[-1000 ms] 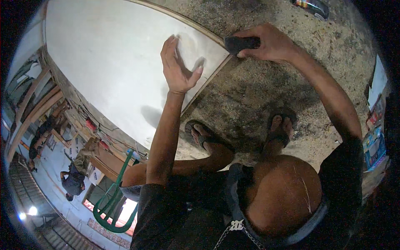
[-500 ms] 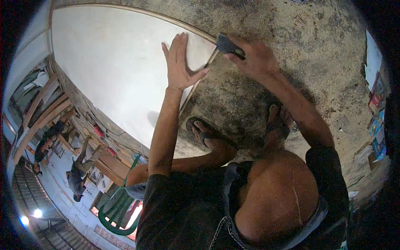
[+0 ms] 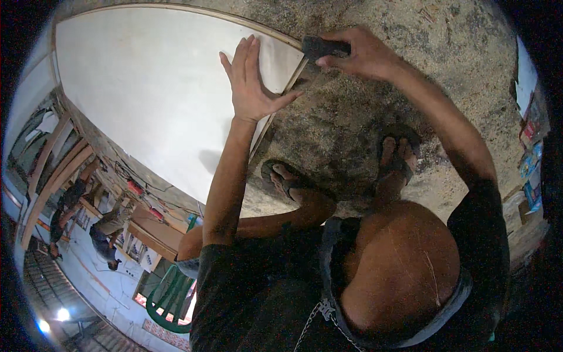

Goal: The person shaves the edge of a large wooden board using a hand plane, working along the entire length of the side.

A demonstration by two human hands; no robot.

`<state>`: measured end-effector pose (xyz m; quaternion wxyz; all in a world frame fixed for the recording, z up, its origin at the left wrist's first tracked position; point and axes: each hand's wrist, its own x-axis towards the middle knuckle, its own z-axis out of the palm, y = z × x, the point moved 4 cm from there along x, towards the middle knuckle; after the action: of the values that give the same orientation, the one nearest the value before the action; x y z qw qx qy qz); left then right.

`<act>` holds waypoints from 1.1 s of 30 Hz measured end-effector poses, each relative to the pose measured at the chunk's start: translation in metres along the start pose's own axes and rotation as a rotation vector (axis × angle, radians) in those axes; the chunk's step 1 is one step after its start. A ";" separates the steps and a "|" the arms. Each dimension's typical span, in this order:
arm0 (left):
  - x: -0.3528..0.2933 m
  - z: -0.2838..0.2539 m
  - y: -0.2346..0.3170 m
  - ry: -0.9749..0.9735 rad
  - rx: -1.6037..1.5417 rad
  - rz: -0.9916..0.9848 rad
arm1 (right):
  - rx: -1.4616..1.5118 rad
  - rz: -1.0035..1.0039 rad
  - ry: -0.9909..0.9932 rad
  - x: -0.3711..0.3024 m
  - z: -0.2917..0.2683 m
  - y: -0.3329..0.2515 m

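A large white panel [image 3: 146, 76] with a thin wooden edge lies before me. My left hand [image 3: 251, 88] rests flat on it near its right end, fingers spread, the thumb reaching out past the edge. In my right hand [image 3: 366, 54] is a dark grey sanding block [image 3: 324, 48], pinched between thumb and fingers. One end of the block meets the panel's far right corner. The face of the block against the edge is hidden.
My sandalled feet [image 3: 284, 179] stand on the rough, stained floor [image 3: 463, 88]. At the left are wooden beams [image 3: 56, 176], red-handled tools with cables [image 3: 135, 188], a green plastic chair [image 3: 170, 296] and two other people [image 3: 105, 246]. Colourful packages [image 3: 532, 193] lie at the far right.
My right hand and the sanding block have shifted slightly up, and the block has turned more level. The left hand stays flat on the panel, the whole view having shifted a little.
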<state>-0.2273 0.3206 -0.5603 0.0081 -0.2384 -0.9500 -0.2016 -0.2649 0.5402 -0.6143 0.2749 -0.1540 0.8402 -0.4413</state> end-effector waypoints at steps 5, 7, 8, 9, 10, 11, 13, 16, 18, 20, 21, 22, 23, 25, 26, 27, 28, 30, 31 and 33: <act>-0.002 0.007 -0.003 0.056 0.021 0.062 | -0.154 -0.177 0.020 0.011 -0.014 -0.004; -0.004 0.006 -0.004 0.037 0.017 0.003 | -0.303 -0.042 -0.072 0.001 -0.016 -0.020; -0.003 0.004 -0.004 0.036 0.022 0.012 | -0.300 -0.043 -0.063 -0.007 -0.014 -0.023; -0.002 0.000 -0.004 0.021 0.020 0.002 | -0.301 -0.076 0.070 -0.015 -0.013 -0.028; -0.001 -0.001 -0.002 0.004 0.013 -0.010 | -0.302 -0.103 0.200 -0.025 -0.012 -0.033; -0.001 -0.001 -0.001 0.001 0.014 -0.005 | -0.298 -0.101 0.204 -0.035 -0.006 -0.036; -0.001 -0.002 0.000 0.020 -0.009 -0.014 | -0.236 0.000 0.227 -0.049 0.003 -0.039; -0.001 -0.004 0.001 0.015 -0.004 0.005 | -0.149 0.093 0.249 -0.054 0.017 -0.037; -0.001 -0.005 0.000 0.014 -0.015 -0.002 | -0.132 0.057 0.305 -0.055 0.022 -0.035; -0.004 -0.007 0.000 0.011 -0.023 -0.012 | -0.113 0.019 0.357 -0.057 0.026 -0.036; -0.005 -0.006 0.001 0.017 -0.034 -0.014 | -0.121 0.037 0.366 -0.058 0.026 -0.036; -0.007 -0.006 0.001 0.024 -0.046 -0.016 | -0.130 0.056 0.375 -0.059 0.027 -0.037; -0.007 -0.005 0.000 0.026 -0.043 -0.016 | -0.130 0.052 0.376 -0.059 0.029 -0.038; -0.009 -0.003 0.004 0.043 -0.010 0.001 | -0.091 0.079 0.394 -0.062 0.033 -0.037; -0.009 -0.002 0.004 0.044 -0.012 0.000 | -0.094 0.079 0.392 -0.062 0.035 -0.039; -0.009 -0.002 0.004 0.055 -0.007 0.015 | -0.155 0.116 0.415 -0.060 0.036 -0.043; -0.010 -0.001 0.004 0.066 -0.003 0.031 | -0.218 0.154 0.438 -0.059 0.036 -0.047; -0.013 0.000 0.004 0.104 -0.028 0.030 | -0.172 0.209 0.333 -0.059 0.036 -0.056; -0.016 0.000 0.003 0.141 -0.052 0.030 | -0.125 0.264 0.229 -0.058 0.039 -0.057; -0.016 0.002 0.002 0.121 -0.065 0.030 | -0.084 0.198 0.327 -0.055 0.051 -0.045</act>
<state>-0.2123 0.3157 -0.5634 0.0607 -0.2403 -0.9370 -0.2462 -0.1895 0.5092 -0.5829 0.1701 -0.0081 0.9025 -0.3955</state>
